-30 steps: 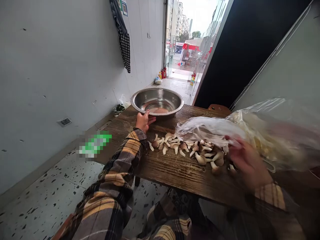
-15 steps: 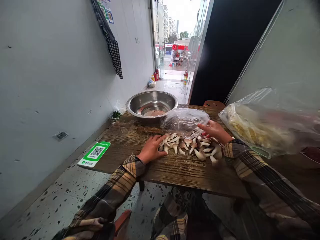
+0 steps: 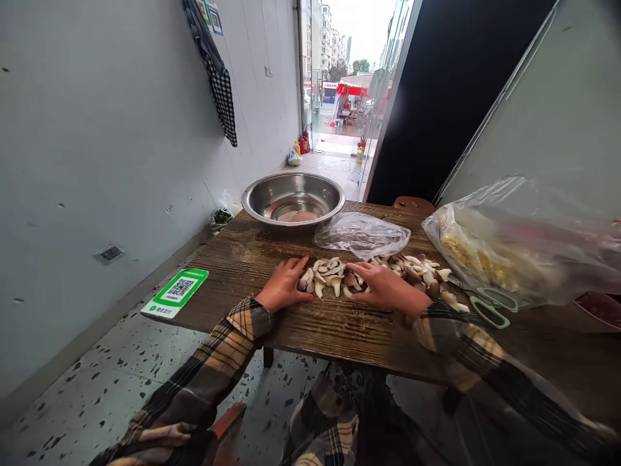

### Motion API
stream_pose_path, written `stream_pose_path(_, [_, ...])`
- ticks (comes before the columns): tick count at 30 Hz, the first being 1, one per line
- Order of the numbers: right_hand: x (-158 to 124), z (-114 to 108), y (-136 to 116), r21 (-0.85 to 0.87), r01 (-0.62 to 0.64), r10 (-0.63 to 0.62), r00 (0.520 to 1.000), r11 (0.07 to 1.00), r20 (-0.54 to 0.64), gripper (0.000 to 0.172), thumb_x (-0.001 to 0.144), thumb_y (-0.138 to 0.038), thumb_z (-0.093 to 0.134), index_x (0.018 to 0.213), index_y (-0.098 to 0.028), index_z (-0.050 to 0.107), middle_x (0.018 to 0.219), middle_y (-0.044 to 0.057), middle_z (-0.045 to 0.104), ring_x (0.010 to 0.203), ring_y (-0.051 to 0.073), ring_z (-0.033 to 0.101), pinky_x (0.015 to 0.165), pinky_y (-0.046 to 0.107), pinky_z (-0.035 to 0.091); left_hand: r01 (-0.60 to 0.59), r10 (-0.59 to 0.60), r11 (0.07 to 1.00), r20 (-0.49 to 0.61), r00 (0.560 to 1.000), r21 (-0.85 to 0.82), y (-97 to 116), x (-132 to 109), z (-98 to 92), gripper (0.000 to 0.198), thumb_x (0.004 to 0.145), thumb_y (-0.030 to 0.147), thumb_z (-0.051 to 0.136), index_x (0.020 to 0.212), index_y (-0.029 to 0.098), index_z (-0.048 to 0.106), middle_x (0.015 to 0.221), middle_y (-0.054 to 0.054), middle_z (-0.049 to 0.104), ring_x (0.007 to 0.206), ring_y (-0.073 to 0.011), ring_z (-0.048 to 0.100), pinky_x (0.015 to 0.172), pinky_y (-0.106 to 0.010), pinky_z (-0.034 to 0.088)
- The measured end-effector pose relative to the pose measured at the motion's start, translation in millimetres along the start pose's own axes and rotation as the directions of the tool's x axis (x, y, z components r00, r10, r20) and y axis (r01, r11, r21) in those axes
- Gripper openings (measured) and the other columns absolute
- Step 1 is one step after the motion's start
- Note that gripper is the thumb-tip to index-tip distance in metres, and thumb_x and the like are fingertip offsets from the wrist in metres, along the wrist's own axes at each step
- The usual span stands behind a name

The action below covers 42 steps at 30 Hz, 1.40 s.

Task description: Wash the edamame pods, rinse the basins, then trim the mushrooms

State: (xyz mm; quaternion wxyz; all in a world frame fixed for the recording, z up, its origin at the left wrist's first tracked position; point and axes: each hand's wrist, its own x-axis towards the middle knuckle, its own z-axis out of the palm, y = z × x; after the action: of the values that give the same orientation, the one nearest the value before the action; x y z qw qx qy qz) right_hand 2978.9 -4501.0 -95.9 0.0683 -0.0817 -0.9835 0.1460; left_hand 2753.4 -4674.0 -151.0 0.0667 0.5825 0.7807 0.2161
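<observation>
A row of pale mushrooms with some brown caps lies across the wooden table. At the left end of the row, my left hand rests on the table with thumb and fingers apart, touching the outermost mushrooms. My right hand is spread over the middle of the row, its thumb and fingertips around a few mushrooms without gripping them. More mushrooms lie beyond and to the right of it. A crumpled clear plastic bag lies flat just behind the mushrooms.
A steel basin stands at the table's back left. Green-handled scissors lie at the right, beside a large clear bag of yellowish food. A green QR code card sits at the left corner. A doorway opens ahead.
My right hand has moved left, from the plastic bag to the middle of the mushrooms. The bag now lies flatter and free of the hand. The scissors show more fully.
</observation>
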Motion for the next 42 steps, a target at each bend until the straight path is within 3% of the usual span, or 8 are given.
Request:
stream_pose_path(6, [53, 31, 1, -0.140, -0.044, 0.063, 0.990, 0.989, 0.130, 0.103, 0.061, -0.042, 0.084, 0.145, -0.007, 0.037, 0.135, 0.024, 0.054, 0.124, 0.038, 0.050, 0.102, 0.045, 0.039, -0.050, 0.055, 0.988, 0.030, 0.998, -0.143, 2, 10, 7.0, 0.103, 0.055, 0.018, 0.083, 0.147, 0.015, 0.037, 0.133, -0.017, 0.047, 0.124, -0.0343, 0.048, 0.106, -0.047, 0.039])
stream_pose_path(17, [71, 51, 6, 0.270, -0.131, 0.161, 0.983, 0.954, -0.092, 0.048, 0.071, -0.024, 0.070, 0.118, -0.015, 0.063, 0.104, 0.010, 0.068, 0.097, 0.024, 0.062, 0.087, 0.036, 0.047, -0.037, 0.010, 0.836, -0.051, 0.999, -0.547, 13, 32, 10.4, 0.074, 0.059, 0.018, 0.080, 0.131, 0.018, 0.059, 0.123, -0.011, 0.056, 0.120, -0.0291, 0.053, 0.109, -0.043, 0.037])
stream_pose_path(19, [72, 52, 5, 0.501, -0.162, 0.241, 0.966, 0.850, -0.096, 0.041, 0.072, -0.027, 0.069, 0.111, -0.017, 0.064, 0.089, 0.003, 0.068, 0.083, 0.019, 0.063, 0.077, 0.031, 0.050, 0.019, -0.051, 0.687, -0.022, 0.998, -0.727, 19, 32, 10.3, 0.075, 0.061, 0.023, 0.081, 0.132, 0.019, 0.057, 0.126, -0.011, 0.058, 0.117, -0.0277, 0.056, 0.106, -0.043, 0.040])
stream_pose_path(22, [73, 52, -2, 0.851, -0.157, 0.337, 0.941, 0.502, -0.025, 0.031, 0.074, -0.029, 0.065, 0.103, -0.019, 0.062, 0.080, -0.001, 0.065, 0.070, 0.014, 0.061, 0.065, 0.027, 0.052, 0.109, -0.087, 0.412, 0.080, 0.993, -0.905, 30, 31, 6.8, 0.079, 0.066, 0.028, 0.080, 0.138, 0.021, 0.049, 0.125, -0.010, 0.062, 0.105, -0.0224, 0.062, 0.095, -0.038, 0.048])
stream_pose_path(25, [75, 41, -7, 0.935, -0.102, 0.371, 0.928, 0.340, -0.034, 0.028, 0.072, -0.029, 0.065, 0.097, -0.018, 0.060, 0.081, 0.000, 0.065, 0.067, 0.014, 0.060, 0.061, 0.027, 0.052, 0.091, -0.101, 0.358, 0.059, 0.993, -0.929, 43, 40, -5.1, 0.075, 0.064, 0.024, 0.082, 0.133, 0.020, 0.052, 0.121, -0.008, 0.064, 0.099, -0.0188, 0.063, 0.088, -0.031, 0.050])
stream_pose_path(30, [81, 0, 20, 0.783, -0.021, 0.370, 0.889, 0.622, -0.270, 0.034, 0.073, -0.034, 0.063, 0.102, -0.017, 0.062, 0.079, -0.001, 0.065, 0.070, 0.015, 0.059, 0.066, 0.027, 0.050, -0.031, -0.030, 0.379, -0.045, 0.999, -0.925, 69, 86, -22.2, 0.076, 0.061, 0.016, 0.080, 0.132, 0.019, 0.054, 0.120, -0.009, 0.064, 0.096, -0.0166, 0.063, 0.086, -0.028, 0.050])
stream_pose_path(36, [68, -34, 64, 0.404, -0.313, 0.443, 0.850, 0.860, -0.285, 0.062, 0.078, -0.030, 0.065, 0.135, -0.013, 0.051, 0.122, 0.016, 0.066, 0.109, 0.027, 0.061, 0.093, 0.040, 0.047, -0.049, 0.003, 0.552, -0.057, 0.998, -0.833, 72, 137, 1.4, 0.088, 0.062, 0.019, 0.078, 0.144, 0.022, 0.044, 0.133, -0.013, 0.054, 0.089, -0.0161, 0.062, 0.080, -0.033, 0.053])
stream_pose_path(42, [30, -27, 34, 0.188, -0.155, 0.186, 0.970, 0.970, -0.158, 0.036, 0.090, -0.025, 0.055, 0.125, -0.018, 0.062, 0.110, 0.009, 0.071, 0.094, 0.020, 0.066, 0.088, 0.033, 0.048, -0.111, 0.037, 0.854, -0.154, 0.987, -0.509, 36, 106, -1.7, 0.073, 0.072, 0.026, 0.071, 0.140, 0.014, 0.048, 0.130, -0.017, 0.053, 0.089, -0.0181, 0.062, 0.080, -0.035, 0.053])
